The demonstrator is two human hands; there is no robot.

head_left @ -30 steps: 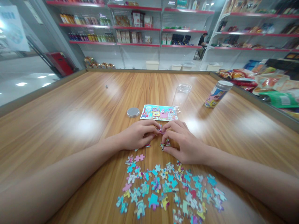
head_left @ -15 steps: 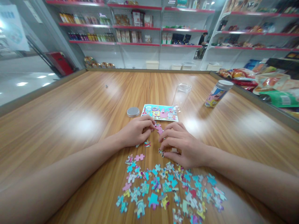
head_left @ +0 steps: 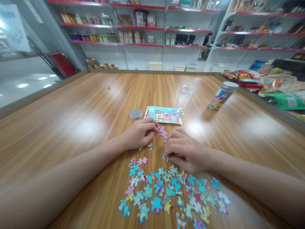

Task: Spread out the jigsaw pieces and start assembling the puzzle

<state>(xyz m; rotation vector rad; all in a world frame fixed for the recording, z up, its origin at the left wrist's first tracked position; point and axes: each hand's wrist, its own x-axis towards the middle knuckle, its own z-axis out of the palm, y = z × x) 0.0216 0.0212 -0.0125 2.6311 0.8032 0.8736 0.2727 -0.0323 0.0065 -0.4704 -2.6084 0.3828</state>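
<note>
My left hand [head_left: 140, 134] rests on the table with curled fingers, its fingertips closed at the edge of a short strip of joined pink puzzle pieces [head_left: 163, 131]. To its right, my right hand [head_left: 184, 149] pinches a small multicoloured puzzle piece [head_left: 164, 157] between thumb and fingers; part of it is hidden. Between the hands lies a loose red and blue piece [head_left: 150, 147]. Nearer to me spread many loose puzzle pieces [head_left: 156, 203], mostly turquoise, pink and yellow. Just beyond my hands is a cartoon picture card [head_left: 164, 115].
A silver lid [head_left: 136, 114] lies left of the card. Behind the card stands a clear open jar [head_left: 185, 98], and farther right a printed canister [head_left: 222, 95] with a white lid. Snack packets [head_left: 281, 84] fill the right side. Stocked shelves [head_left: 140, 28] line the back.
My right hand has drawn its fingers together and down slightly, uncovering more of the pink strip's lower end. My left hand has stayed in place.
</note>
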